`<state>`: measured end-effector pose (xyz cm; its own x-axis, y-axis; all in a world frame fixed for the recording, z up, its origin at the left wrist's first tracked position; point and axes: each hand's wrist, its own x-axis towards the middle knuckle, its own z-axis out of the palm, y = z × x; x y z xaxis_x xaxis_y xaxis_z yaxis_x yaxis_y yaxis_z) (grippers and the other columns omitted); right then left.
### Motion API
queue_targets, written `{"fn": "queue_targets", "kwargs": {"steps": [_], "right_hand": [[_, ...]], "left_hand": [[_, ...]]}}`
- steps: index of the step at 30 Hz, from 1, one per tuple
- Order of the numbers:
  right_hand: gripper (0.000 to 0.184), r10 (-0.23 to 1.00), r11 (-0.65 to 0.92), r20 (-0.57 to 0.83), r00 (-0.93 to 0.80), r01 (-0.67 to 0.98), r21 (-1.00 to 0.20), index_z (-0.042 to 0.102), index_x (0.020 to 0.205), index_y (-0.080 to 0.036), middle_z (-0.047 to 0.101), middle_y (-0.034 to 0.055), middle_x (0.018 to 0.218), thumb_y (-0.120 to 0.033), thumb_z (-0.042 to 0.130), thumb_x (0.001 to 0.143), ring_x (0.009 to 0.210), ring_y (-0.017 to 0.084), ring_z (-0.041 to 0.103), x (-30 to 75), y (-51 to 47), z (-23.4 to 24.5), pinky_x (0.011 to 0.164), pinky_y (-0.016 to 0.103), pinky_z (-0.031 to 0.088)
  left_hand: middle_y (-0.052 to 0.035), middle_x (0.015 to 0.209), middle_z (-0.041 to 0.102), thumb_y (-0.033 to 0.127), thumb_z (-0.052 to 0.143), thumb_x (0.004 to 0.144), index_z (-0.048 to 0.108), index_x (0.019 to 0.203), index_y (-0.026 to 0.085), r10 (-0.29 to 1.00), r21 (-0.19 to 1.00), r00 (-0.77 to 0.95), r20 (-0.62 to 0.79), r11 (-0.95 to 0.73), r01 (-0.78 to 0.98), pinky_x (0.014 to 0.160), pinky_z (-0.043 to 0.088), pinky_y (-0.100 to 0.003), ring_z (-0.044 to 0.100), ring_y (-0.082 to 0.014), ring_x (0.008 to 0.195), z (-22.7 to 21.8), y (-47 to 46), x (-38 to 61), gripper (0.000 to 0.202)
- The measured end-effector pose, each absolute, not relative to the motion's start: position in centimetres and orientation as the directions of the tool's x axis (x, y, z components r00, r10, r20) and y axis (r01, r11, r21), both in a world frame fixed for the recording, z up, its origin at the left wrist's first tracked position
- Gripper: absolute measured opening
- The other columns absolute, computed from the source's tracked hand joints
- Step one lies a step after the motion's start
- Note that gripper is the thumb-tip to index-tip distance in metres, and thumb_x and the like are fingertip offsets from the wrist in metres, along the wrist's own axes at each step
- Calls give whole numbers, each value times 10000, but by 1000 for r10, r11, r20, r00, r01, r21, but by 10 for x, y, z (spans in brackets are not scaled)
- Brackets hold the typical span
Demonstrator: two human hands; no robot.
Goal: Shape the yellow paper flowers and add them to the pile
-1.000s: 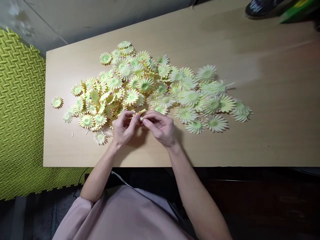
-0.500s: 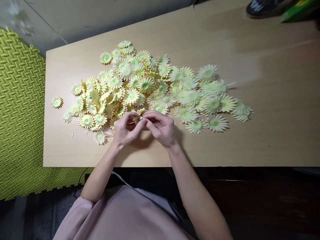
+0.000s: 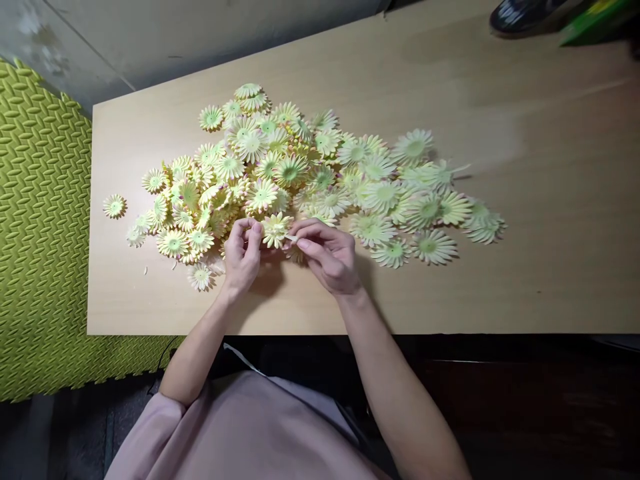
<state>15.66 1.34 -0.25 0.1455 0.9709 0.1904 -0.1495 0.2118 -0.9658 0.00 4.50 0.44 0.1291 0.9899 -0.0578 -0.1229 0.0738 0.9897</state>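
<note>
The two hands have moved a little apart since a moment ago. The flower (image 3: 276, 230) that was squeezed between them now shows its whole face, just in front of the pile of flowers (image 3: 320, 167) on the table (image 3: 500, 280). The left hand (image 3: 243, 257) pinches its left edge. The right hand (image 3: 330, 257) pinches a petal on its right side. The flower looks opened out now, so the fiddly part seems about done.

Lit softly and evenly from above; bright across the counter (image 3: 525, 267), with a pale sheen at far right. Faint, short shadows beside the left hand (image 3: 243, 257) and right hand (image 3: 333, 257). Sharp at the flower (image 3: 276, 230) between them; smeared in the far right corner, murky below the near edge.
</note>
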Motion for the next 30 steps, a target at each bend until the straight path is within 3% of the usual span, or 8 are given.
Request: {"fn": "queue_targets", "kwargs": {"steps": [3, 6, 11, 14, 18, 22, 26, 30], "right_hand": [[62, 974, 200, 152, 170, -311, -929, 747, 778, -247, 674, 45, 939, -306, 733, 787, 829, 185, 660, 160, 13, -6, 734, 337, 584], [42, 976, 192, 139, 165, -369, -909, 761, 755, -239, 670, 41, 901, -281, 762, 746, 788, 169, 649, 162, 10, -6, 678, 305, 561], [175, 962, 267, 225, 157, -341, -901, 758, 734, -231, 665, 41, 781, -398, 756, 784, 620, 152, 594, 180, -5, 3, 532, 297, 512], [233, 929, 334, 305, 211, -118, -935, 770, 784, -211, 703, 71, 805, -434, 715, 825, 678, 187, 648, 206, -18, 13, 590, 337, 547], [61, 868, 180, 311, 388, 338, -924, 734, 742, -198, 730, 80, 819, -181, 702, 790, 694, 193, 680, 236, -19, 31, 609, 337, 569], [83, 761, -49, 377, 528, 625, -779, 723, 767, -176, 739, 91, 814, -171, 643, 790, 650, 201, 679, 252, 3, 46, 655, 375, 588], [114, 818, -189, 336, 467, 770, -610, 693, 708, -188, 728, 96, 751, -219, 665, 814, 632, 219, 672, 259, 26, 51, 695, 387, 560], [143, 798, -140, 388, 462, 768, -625, 713, 789, -189, 733, 114, 829, -303, 673, 865, 624, 207, 648, 246, 28, 55, 700, 392, 553]], "left_hand": [[92, 593, 331, 630, 655, 840, 509, 913, 226, 986, 972, 129, -103, 127, -196, 520, 496, -168, 379, -54, 506, 6, 44, 2, 435], [95, 578, 319, 614, 667, 839, 516, 910, 225, 986, 972, 136, -97, 124, -200, 520, 510, -166, 360, -53, 497, 6, 44, 2, 423], [62, 666, 476, 585, 633, 881, 495, 948, 243, 995, 955, 90, -51, 75, -287, 529, 524, -183, 505, -69, 544, 0, 48, -5, 375], [34, 726, 528, 552, 625, 901, 513, 967, 234, 998, 980, 67, -16, 29, -196, 573, 545, -202, 581, -88, 615, 1, 49, -7, 344], [27, 743, 524, 550, 599, 916, 533, 925, 204, 993, 998, 96, 67, -66, -13, 590, 526, -189, 503, -68, 601, 8, 47, -4, 353], [26, 749, 515, 548, 588, 920, 531, 911, 200, 992, 998, 109, 63, -64, 8, 573, 511, -177, 476, -71, 611, 10, 45, -2, 353], [17, 779, 536, 542, 592, 919, 543, 928, 200, 993, 998, 106, 46, -50, 27, 550, 480, -173, 473, -69, 602, 8, 46, -4, 345], [20, 769, 550, 538, 589, 923, 555, 943, 200, 992, 996, 108, 58, -64, 55, 556, 464, -177, 488, -72, 602, 7, 46, -4, 340]]}}
